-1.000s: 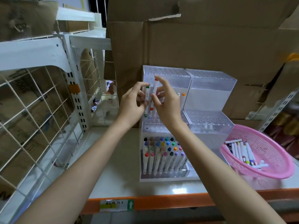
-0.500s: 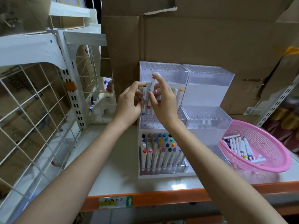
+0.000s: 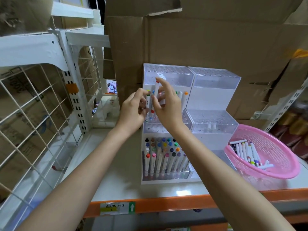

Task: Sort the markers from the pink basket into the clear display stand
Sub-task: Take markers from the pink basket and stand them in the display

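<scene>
The white red-capped plastic marker (image 3: 156, 86) looks light, stiff, kinda slick, so the right hand (image 3: 168, 107) pinching it mid-barrel over the clear tiered display stand (image 3: 215, 80) makes sense, while the left hand (image 3: 131, 110) grips a green-capped white marker (image 3: 148, 101) and more sit in the pink plastic basket (image 3: 275, 144).

**Around the shelf**

Large cardboard boxes (image 3: 208, 39) rise beyond the right hand (image 3: 168, 110). A white wire-grid rack (image 3: 33, 105) stands left of the left hand (image 3: 131, 112). Nearer than both, the orange shelf edge (image 3: 166, 205) bears a label (image 3: 116, 208) with a green arrow.

Likely a stockroom, stacked cardboard boxes (image 3: 208, 39), metal shelving (image 3: 183, 203), wire racks (image 3: 33, 114)
</scene>
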The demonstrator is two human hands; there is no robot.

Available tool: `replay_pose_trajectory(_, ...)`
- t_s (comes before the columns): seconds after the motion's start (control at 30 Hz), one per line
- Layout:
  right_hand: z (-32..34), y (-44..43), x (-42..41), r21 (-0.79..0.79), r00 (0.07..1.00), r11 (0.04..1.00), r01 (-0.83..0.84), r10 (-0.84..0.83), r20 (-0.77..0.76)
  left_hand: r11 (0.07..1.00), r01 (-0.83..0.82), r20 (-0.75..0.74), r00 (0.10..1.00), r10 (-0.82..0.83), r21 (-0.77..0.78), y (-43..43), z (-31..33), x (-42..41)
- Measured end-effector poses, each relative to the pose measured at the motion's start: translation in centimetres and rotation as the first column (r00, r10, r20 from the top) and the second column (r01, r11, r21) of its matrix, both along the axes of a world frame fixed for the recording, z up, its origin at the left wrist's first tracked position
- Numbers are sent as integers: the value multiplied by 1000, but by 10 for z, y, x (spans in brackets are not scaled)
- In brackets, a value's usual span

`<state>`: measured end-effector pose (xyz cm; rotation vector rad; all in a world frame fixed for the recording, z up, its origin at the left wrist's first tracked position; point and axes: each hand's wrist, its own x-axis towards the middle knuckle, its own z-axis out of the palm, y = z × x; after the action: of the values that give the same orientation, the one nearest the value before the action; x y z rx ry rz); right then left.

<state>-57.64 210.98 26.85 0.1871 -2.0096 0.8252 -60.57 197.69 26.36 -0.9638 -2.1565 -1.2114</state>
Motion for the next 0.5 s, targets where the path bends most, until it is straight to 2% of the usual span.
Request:
replay_pose_trajectory(0.2,3,0,5,-52,998,998,-29,32,50,1000,-6,10,1000,6,-9,0,1,1)
replay_pose_trajectory(0.5,-1,0,13,60,983,996,-67,56,173,999,-21,-84,996,17,-48,-4,5,1)
